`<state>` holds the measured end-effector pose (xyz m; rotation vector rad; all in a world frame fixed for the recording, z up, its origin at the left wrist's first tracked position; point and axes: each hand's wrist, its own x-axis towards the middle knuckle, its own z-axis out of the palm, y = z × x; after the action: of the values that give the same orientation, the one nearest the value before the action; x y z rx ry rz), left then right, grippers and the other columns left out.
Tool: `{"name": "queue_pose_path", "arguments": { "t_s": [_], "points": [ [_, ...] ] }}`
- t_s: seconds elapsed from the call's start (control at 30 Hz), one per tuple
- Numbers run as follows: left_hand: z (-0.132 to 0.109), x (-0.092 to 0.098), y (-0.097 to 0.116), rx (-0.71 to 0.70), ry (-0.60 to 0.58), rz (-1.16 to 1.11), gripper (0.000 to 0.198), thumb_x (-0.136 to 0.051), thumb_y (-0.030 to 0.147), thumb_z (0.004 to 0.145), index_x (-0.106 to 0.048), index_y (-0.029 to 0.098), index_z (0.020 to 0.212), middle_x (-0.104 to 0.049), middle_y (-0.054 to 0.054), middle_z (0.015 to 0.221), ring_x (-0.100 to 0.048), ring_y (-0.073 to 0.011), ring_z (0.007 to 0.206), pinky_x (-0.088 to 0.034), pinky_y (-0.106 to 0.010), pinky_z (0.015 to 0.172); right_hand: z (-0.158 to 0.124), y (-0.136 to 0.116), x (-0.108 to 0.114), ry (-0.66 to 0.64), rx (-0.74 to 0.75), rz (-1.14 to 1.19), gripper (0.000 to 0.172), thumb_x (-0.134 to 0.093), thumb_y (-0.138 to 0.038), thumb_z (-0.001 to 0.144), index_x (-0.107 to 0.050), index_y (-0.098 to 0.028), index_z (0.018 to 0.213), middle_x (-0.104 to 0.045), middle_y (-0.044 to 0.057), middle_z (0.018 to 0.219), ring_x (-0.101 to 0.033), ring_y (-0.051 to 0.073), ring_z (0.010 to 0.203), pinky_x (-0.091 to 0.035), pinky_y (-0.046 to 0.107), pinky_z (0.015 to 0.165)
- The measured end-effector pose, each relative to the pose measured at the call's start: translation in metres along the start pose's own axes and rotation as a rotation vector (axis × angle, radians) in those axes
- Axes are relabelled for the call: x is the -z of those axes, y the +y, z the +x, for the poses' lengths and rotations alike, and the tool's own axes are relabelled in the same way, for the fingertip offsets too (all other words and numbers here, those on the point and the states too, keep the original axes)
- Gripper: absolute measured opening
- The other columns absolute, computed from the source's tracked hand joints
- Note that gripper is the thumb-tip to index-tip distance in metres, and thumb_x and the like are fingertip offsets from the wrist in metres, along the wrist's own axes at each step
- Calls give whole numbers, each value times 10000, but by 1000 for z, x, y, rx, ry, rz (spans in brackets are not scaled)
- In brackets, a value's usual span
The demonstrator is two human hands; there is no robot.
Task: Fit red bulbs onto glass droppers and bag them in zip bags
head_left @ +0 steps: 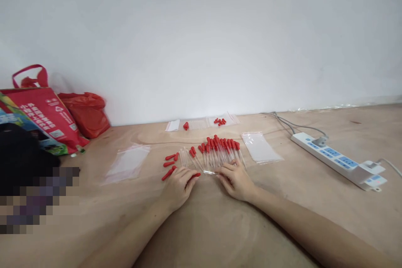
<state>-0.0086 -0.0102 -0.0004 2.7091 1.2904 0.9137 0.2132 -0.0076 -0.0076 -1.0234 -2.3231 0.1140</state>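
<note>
My left hand [179,185] is closed, with a red rubber dropper bulb [197,174] showing at its fingertips. In my right hand's [237,182] fingers is a thin clear dropper tube [209,172], lying sideways and pointing at the bulb. Whether tube and bulb touch, I cannot tell. Just beyond my hands, droppers with red bulbs [220,144] lie side by side in a row, tubes towards me. Several bare tubes [184,157] lie to the left of that row. Loose red bulbs [168,163] are scattered near my left hand.
Clear plastic bags lie at left [127,163] and right [261,147]. Further back are more bulbs [220,121] and tubes [198,124] on bags. A white power strip [339,160] with cables sits at right. At left stand a red shopping bag [47,119] and a red plastic bag [86,113].
</note>
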Motion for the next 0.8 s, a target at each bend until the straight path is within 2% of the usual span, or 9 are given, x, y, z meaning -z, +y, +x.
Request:
{"name": "queue_pose_path", "arguments": {
  "t_s": [0.27, 0.43, 0.8],
  "points": [
    [1, 1, 2, -21, 9, -25, 174, -419, 241, 844, -580, 184, 880, -640, -33, 781, -549, -168, 745, -408, -304, 681, 3, -6, -5, -43, 29, -2, 209, -390, -196, 830, -556, -200, 956, -603, 23, 790, -517, 129, 719, -246, 303, 724],
    [1, 3, 4, -30, -3, -53, 185, -419, 253, 845, -585, 179, 807, -628, -26, 722, -538, -157, 694, -404, -292, 654, 2, -5, -5, -58, 55, -4, 198, -407, -199, 830, -574, -207, 935, -602, 15, 765, -514, 122, 703, -237, 305, 728],
    [0, 1, 7, -83, -24, -146, 193, -428, 237, 845, -590, 171, 763, -609, -24, 674, -525, -145, 666, -387, -285, 657, 3, 4, -7, -67, 129, 33, 202, -407, -217, 838, -594, -209, 914, -573, -2, 705, -484, 105, 644, -224, 298, 714]
  ]
}}
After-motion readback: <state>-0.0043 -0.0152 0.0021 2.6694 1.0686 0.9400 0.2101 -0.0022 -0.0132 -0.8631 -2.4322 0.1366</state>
